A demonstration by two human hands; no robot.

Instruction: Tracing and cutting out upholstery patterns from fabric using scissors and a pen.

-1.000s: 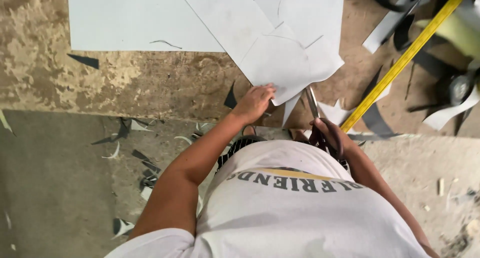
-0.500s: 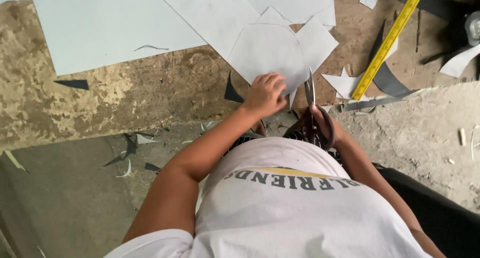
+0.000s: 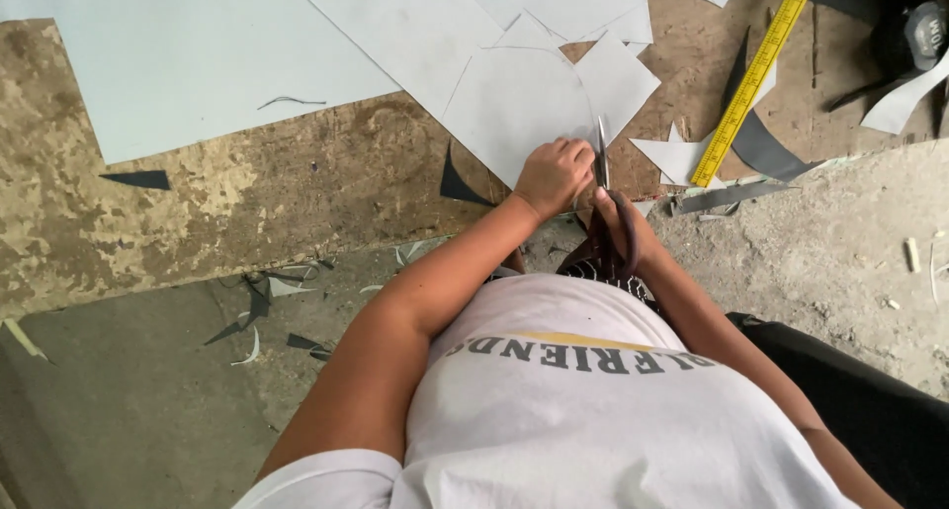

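Gripping the dark handles of the scissors (image 3: 603,188), my right hand (image 3: 621,227) is clenched around them, blades pointing toward twelve o'clock along the edge of the pale sheet (image 3: 519,109). My left hand (image 3: 554,176) is pressed down on that sheet, fingers curled over its near edge at about nine o'clock of the blades, touching them or nearly so. Compared with a second ago, the sheet has slid toward me and turned: its curved outline now runs right beside the blades, where before the scissors sat clear of the paper below its corner. My left hand has moved from the loose lower tip up onto the body of the piece. I judge from this that the cut is under way along the curved line, with the rounded piece partly freed from the larger sheets (image 3: 198,54) lying at ten o'clock. The yellow ruler (image 3: 753,74) lies at two o'clock, well apart from both hands, and dark offcuts (image 3: 460,183) are scattered on the worn board (image 3: 297,183) and the floor (image 3: 119,390).
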